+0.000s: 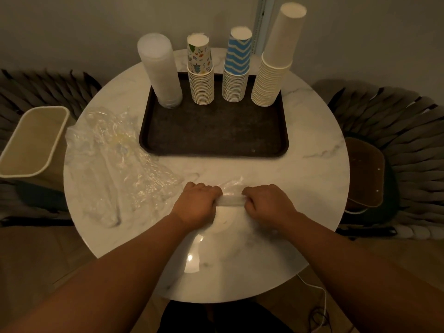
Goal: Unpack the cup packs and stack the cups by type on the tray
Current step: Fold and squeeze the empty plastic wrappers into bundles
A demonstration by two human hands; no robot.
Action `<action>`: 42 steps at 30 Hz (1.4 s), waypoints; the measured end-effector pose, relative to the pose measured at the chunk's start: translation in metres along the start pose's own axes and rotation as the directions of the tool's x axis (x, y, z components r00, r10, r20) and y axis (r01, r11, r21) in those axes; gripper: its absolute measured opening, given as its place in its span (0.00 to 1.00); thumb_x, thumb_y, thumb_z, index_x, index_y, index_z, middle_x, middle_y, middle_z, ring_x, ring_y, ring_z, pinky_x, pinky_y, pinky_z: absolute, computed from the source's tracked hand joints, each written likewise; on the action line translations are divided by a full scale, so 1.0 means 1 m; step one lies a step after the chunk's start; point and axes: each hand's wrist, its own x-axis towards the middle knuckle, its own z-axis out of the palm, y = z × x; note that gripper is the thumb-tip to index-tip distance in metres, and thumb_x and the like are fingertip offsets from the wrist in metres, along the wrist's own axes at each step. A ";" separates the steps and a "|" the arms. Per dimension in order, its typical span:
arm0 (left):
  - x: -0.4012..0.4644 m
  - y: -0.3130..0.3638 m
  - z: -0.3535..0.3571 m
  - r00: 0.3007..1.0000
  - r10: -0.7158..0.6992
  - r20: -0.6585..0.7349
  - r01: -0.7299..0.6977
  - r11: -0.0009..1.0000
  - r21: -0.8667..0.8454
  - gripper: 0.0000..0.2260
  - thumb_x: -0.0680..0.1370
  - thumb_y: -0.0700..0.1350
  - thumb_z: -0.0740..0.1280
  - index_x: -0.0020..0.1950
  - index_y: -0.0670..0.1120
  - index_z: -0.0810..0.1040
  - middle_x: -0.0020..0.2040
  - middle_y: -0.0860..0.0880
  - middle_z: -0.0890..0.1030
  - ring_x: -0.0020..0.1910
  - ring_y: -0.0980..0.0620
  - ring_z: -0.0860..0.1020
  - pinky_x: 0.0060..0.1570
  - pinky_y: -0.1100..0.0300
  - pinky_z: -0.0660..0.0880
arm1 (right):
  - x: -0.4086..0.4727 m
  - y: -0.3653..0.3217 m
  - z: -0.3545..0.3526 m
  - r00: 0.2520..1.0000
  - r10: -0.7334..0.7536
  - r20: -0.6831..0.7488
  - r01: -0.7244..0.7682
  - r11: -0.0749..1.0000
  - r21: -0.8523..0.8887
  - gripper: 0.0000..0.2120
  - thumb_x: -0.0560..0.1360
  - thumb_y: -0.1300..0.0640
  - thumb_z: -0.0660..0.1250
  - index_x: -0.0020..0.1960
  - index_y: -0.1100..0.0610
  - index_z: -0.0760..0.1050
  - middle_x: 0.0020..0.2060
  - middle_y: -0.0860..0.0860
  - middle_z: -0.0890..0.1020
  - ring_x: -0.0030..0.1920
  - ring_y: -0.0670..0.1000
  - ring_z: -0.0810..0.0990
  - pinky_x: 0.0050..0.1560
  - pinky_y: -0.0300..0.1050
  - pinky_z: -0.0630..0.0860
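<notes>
I see four stacks standing on the tray (213, 138): clear cups (159, 73), flower cups (200, 75), blue zigzag cups (236, 68), plain white cups (274, 63). Stacking looks done. My left hand (197, 203) & right hand (269, 203) both grip the empty wrapper (231, 197) at the table's near edge, approx. only rubbish left.

Both bare forearms reach forward from the bottom corners and converge toward the middle. The left hand (195, 203) lies knuckles up, its fingers curled under into a fist — gripping one end of a rolled strip of clear plastic wrap (231, 200). The right hand (269, 204) mirrors it, fingers curled round the other end. The two fists sit near each other, level, wrists straight, low over the counter (312, 145).
</notes>
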 end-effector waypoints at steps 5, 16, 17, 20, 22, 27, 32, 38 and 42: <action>0.016 -0.001 -0.011 0.993 -0.040 -0.114 0.064 0.976 0.209 0.12 0.72 0.40 0.67 0.55 0.47 0.79 0.49 0.47 0.82 0.51 0.44 0.76 0.54 0.50 0.63 | 0.030 0.000 -0.008 0.967 0.234 0.104 -0.247 0.960 0.135 0.11 0.78 0.52 0.62 0.58 0.54 0.73 0.52 0.54 0.80 0.47 0.53 0.77 0.48 0.44 0.73; 0.009 0.004 0.024 0.944 0.094 0.318 -0.173 0.958 0.230 0.27 0.81 0.46 0.55 0.80 0.50 0.51 0.80 0.44 0.46 0.78 0.40 0.40 0.75 0.44 0.36 | 0.021 -0.028 0.025 0.987 -0.130 -0.094 0.122 0.989 -0.080 0.26 0.76 0.52 0.54 0.71 0.62 0.69 0.71 0.60 0.69 0.73 0.61 0.65 0.72 0.57 0.61; 0.009 0.004 0.023 0.945 0.091 0.313 -0.167 0.960 0.226 0.27 0.82 0.47 0.54 0.80 0.50 0.50 0.80 0.45 0.44 0.78 0.41 0.39 0.75 0.44 0.35 | 0.016 -0.026 0.031 0.998 -0.056 0.019 0.056 0.998 0.020 0.31 0.77 0.47 0.47 0.76 0.60 0.59 0.77 0.58 0.58 0.77 0.58 0.54 0.75 0.54 0.51; 0.010 0.003 0.022 0.955 0.064 0.289 -0.126 0.971 0.202 0.26 0.84 0.48 0.50 0.80 0.49 0.44 0.80 0.47 0.41 0.79 0.45 0.39 0.73 0.51 0.33 | 0.004 0.003 0.043 0.985 0.125 0.118 -0.131 0.990 0.049 0.41 0.71 0.34 0.33 0.78 0.55 0.37 0.76 0.51 0.36 0.76 0.50 0.34 0.74 0.46 0.34; 0.011 0.000 0.020 0.952 0.031 0.305 -0.086 0.982 0.169 0.25 0.85 0.47 0.49 0.80 0.48 0.43 0.80 0.48 0.41 0.79 0.48 0.39 0.71 0.56 0.32 | -0.005 0.020 0.049 0.987 0.122 0.104 -0.117 0.992 -0.055 0.38 0.72 0.33 0.32 0.75 0.52 0.31 0.73 0.49 0.31 0.75 0.49 0.31 0.72 0.46 0.30; 0.009 0.000 0.017 0.953 -0.059 0.297 0.017 0.990 0.143 0.24 0.85 0.49 0.45 0.80 0.48 0.41 0.80 0.46 0.39 0.78 0.48 0.38 0.71 0.57 0.32 | -0.020 0.030 0.051 0.976 0.212 0.052 -0.209 0.976 -0.061 0.42 0.71 0.28 0.28 0.77 0.52 0.35 0.74 0.50 0.32 0.74 0.49 0.29 0.73 0.48 0.30; 0.013 0.001 0.017 0.978 -0.034 0.207 -0.029 0.955 0.294 0.24 0.81 0.46 0.57 0.77 0.51 0.59 0.76 0.39 0.62 0.73 0.36 0.63 0.70 0.47 0.63 | -0.019 0.028 0.045 0.975 0.208 0.081 -0.203 0.977 -0.064 0.42 0.70 0.31 0.32 0.79 0.51 0.37 0.77 0.53 0.35 0.75 0.50 0.30 0.72 0.50 0.29; -0.001 0.023 0.012 0.970 0.163 0.178 -0.217 0.911 0.351 0.16 0.66 0.47 0.73 0.53 0.46 0.81 0.42 0.48 0.78 0.35 0.46 0.76 0.29 0.58 0.67 | -0.023 0.015 0.038 0.989 0.139 -0.049 -0.145 0.978 -0.150 0.36 0.75 0.39 0.47 0.77 0.58 0.59 0.77 0.60 0.56 0.77 0.62 0.54 0.76 0.56 0.46; -0.015 0.053 0.016 0.964 0.060 0.260 -0.115 0.973 0.203 0.16 0.82 0.46 0.56 0.68 0.43 0.71 0.58 0.44 0.73 0.51 0.43 0.76 0.38 0.53 0.67 | -0.046 -0.008 0.053 0.969 -0.121 -0.213 0.109 0.992 -0.067 0.23 0.72 0.51 0.61 0.63 0.59 0.77 0.60 0.56 0.79 0.58 0.58 0.76 0.59 0.51 0.72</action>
